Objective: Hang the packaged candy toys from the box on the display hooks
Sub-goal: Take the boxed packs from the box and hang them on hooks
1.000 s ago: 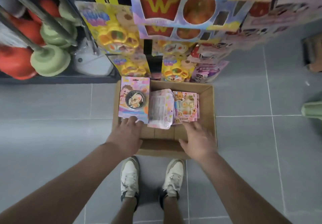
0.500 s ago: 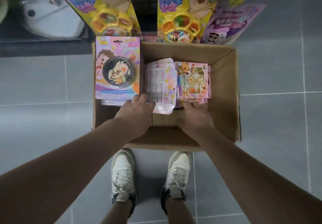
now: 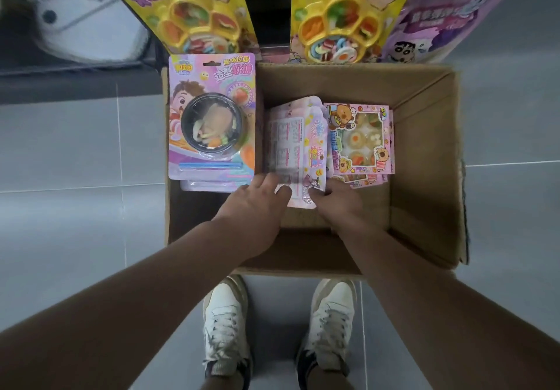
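Observation:
An open cardboard box (image 3: pixel 424 159) stands on the floor in front of my feet. Inside, a stack of pink packages (image 3: pixel 295 144) stands on edge in the middle, their printed backs toward me. My left hand (image 3: pixel 256 204) touches the stack's near left corner. My right hand (image 3: pixel 336 200) grips its near right edge. A ramen-bowl candy package (image 3: pixel 212 123) lies flat over the box's left side, on another one. Pink bear-print packages (image 3: pixel 362 139) lie stacked at the right.
Yellow candy-tray packages (image 3: pixel 197 16) (image 3: pixel 339 26) and a purple package (image 3: pixel 436 23) hang on the display just beyond the box. A white object (image 3: pixel 88 23) sits on the low dark shelf at the far left. Grey tiled floor surrounds the box.
I have bent closer to the box. Both hands have moved in from the box's near edge onto the middle stack of pink packages.

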Motion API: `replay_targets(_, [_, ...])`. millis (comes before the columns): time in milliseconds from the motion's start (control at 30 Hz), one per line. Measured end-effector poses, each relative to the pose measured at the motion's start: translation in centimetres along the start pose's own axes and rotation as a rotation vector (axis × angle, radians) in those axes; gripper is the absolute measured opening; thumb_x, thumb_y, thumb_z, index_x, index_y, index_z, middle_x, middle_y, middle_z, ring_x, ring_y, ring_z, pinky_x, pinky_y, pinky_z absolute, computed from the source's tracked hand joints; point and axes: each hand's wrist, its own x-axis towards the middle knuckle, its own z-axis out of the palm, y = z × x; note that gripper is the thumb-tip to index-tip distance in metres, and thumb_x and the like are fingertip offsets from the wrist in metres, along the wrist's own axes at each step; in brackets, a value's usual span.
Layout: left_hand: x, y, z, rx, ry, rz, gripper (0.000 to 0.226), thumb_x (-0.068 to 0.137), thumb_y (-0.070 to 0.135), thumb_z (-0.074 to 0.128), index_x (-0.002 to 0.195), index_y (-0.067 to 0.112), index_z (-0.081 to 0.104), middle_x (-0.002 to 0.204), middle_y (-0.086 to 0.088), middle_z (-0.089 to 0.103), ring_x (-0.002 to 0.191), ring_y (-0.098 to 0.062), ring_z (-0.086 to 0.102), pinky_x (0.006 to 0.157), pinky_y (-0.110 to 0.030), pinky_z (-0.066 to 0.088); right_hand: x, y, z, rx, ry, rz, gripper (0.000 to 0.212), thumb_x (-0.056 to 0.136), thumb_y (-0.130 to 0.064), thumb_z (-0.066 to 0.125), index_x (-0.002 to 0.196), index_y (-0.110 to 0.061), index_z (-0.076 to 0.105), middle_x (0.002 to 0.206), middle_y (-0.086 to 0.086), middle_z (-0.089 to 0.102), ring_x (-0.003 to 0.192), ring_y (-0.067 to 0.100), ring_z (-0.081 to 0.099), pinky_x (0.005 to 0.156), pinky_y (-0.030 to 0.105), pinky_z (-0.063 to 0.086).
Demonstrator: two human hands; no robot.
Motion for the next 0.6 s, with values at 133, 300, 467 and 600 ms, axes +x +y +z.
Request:
replay_targets(133, [-0.7,0.6,-0.2,-0.098,-0.007,-0.036,0.064,0.100,0.030,0.058,0.155,0.019,0.028,0.158,-0.008,0.030,0.143,-0.028,0.036,0.111,-0.041,0.046,-2.2,0.2,-2.3,0.072,-0.046,-0.028,0.010,0.100,-0.038,0.057,0.097,-0.031,0.064,0.096,-0.004,0.067,0.087,0.021,0.067,0.070,0.036,0.060])
replay_targets(300, [-2.0,2.5,-1.0,-0.222,-0.060,-0.085,0.103,0.092,0.051,0.068,0.164,0.020,0.000,0.170,-0.009,0.008,0.156,-0.030,0.017,0.123,-0.045,0.033,-6.5,-0.3,-6.7,0.408,-0.249,0.046,0.016,0.105,-0.028,0.053,0.118,-0.028,0.063,0.110,-0.005,0.071,0.092,0.013,0.072,0.077,0.034,0.064])
replay_targets(467, [-2.9,4.0,-1.0,-0.333,0.089,-0.102,0.097,0.091,0.052,0.067,0.163,0.028,0.007,0.172,-0.001,0.014,0.156,-0.027,0.021,0.124,-0.043,0.028,-9.5,-0.3,-9.7,0.634,-0.374,0.155,0.017,0.104,-0.021,0.056,0.115,-0.019,0.068,0.099,0.003,0.073,0.069,0.009,0.069,0.066,0.029,0.062])
replay_targets(600, [-3.3,3.9,-1.4,-0.382,0.270,-0.045,0.074,0.092,0.027,0.070,0.157,0.029,0.037,0.162,0.000,0.041,0.147,-0.029,0.042,0.116,-0.045,0.039,-10.2,-0.5,-10.7,0.751,-0.419,0.099,0.025,0.102,-0.024,0.059,0.122,-0.012,0.068,0.099,0.011,0.072,0.071,0.014,0.067,0.075,0.033,0.062])
